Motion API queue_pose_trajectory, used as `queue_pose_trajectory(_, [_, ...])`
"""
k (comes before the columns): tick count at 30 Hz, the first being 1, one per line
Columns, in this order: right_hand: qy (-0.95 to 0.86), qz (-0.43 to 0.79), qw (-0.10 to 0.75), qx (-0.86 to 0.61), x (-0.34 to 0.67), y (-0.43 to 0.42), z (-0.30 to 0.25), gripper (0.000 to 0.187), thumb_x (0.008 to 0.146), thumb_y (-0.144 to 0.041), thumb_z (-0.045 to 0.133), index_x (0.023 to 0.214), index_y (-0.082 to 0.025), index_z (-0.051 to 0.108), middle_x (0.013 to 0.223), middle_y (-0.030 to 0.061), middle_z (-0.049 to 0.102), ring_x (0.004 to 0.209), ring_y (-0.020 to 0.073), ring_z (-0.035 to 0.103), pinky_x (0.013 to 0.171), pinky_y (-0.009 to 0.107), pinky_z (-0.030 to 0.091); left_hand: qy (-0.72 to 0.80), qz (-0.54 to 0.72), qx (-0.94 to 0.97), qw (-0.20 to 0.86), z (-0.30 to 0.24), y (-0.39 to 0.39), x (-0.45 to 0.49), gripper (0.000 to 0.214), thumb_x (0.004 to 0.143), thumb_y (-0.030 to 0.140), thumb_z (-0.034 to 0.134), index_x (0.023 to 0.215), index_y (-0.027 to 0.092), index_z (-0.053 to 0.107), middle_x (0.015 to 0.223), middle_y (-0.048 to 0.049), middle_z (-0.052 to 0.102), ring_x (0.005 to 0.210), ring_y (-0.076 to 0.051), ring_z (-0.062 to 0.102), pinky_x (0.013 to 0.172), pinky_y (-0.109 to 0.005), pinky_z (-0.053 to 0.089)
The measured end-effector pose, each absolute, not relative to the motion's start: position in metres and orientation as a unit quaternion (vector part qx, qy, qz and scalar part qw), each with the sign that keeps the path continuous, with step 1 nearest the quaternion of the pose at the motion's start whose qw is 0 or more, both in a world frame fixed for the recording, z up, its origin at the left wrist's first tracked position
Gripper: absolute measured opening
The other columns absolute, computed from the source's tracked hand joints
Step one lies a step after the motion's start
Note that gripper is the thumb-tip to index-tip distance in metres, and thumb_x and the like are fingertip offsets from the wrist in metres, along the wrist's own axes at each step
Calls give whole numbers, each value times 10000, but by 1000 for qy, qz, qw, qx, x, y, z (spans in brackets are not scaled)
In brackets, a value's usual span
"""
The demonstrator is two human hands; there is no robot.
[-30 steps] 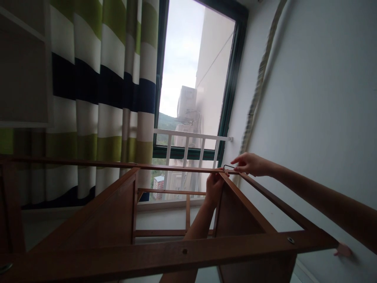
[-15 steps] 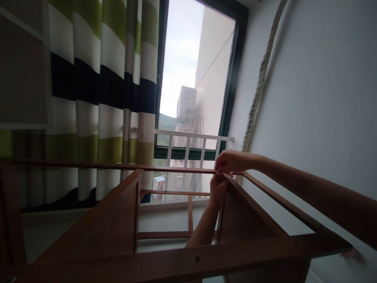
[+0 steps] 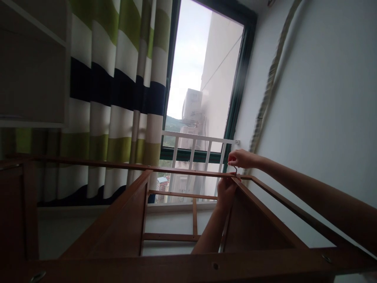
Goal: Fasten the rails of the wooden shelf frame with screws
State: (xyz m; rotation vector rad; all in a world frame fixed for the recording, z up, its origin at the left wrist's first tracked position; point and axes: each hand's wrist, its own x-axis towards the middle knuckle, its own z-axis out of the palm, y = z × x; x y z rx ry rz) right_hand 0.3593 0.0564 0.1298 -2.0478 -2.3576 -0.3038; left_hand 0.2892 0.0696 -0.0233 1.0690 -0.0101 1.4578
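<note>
A brown wooden frame with shelf panels (image 3: 123,220) fills the lower part of the head view. My right hand (image 3: 243,158) is above the far rail (image 3: 182,171), its fingers pinched on a thin bent hex key (image 3: 235,169). The key's lower end meets the rail where it joins the right-hand panel (image 3: 259,224). From below, my left hand (image 3: 226,190) is closed round that same joint. Its forearm passes up through the frame's opening, and some of its fingertips are hidden behind the wood.
The near rail (image 3: 165,265) has several bolt holes and crosses the foreground. Beyond the frame are a white railing (image 3: 200,137), a window and a striped curtain (image 3: 118,90). White shelving (image 3: 32,78) is at left; a wrapped pipe (image 3: 269,82) runs down the right wall.
The view has shifted, so the frame and window appear further right. My right hand has lifted slightly off the joint, and the hex key now shows beneath its fingers. My left hand keeps its grip.
</note>
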Motion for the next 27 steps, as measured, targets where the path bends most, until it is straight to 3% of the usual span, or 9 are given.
queue_pose_trajectory(4, [-721, -64, 10, -689, 374, 46, 127, 270, 925, -331, 438, 825, -107, 548, 648, -18, 533, 503, 63, 499, 484, 191, 443, -4, 630, 468, 620, -24, 70, 289, 247, 627, 208, 684, 850, 142, 604, 806, -57, 648, 771, -180, 595, 776, -323, 449])
queue_pose_trajectory(8, [-718, -54, 21, -694, 388, 22, 125, 298, 921, -296, 402, 728, -107, 528, 626, 8, 540, 457, 74, 487, 408, 187, 388, -3, 632, 462, 622, -24, 69, 289, 255, 614, 213, 693, 840, 145, 598, 791, -52, 649, 768, -185, 605, 777, -328, 456])
queue_pose_trajectory(20, [-826, -74, -32, -557, 355, -27, 127, 125, 843, -156, 508, 791, -139, 620, 796, 28, 626, 709, 108, 557, 641, 206, 400, 4, 642, 466, 609, -24, 72, 292, 242, 604, 194, 679, 826, 128, 608, 760, -46, 648, 725, -166, 594, 691, -275, 450])
queue_pose_trajectory(27, [-827, -121, -73, -545, 329, 18, 129, 93, 805, -134, 534, 737, -124, 597, 686, 38, 609, 590, 124, 550, 549, 230, 366, -1, 646, 474, 598, -28, 74, 293, 181, 637, 244, 668, 764, 137, 596, 710, -37, 625, 706, -166, 580, 691, -283, 443])
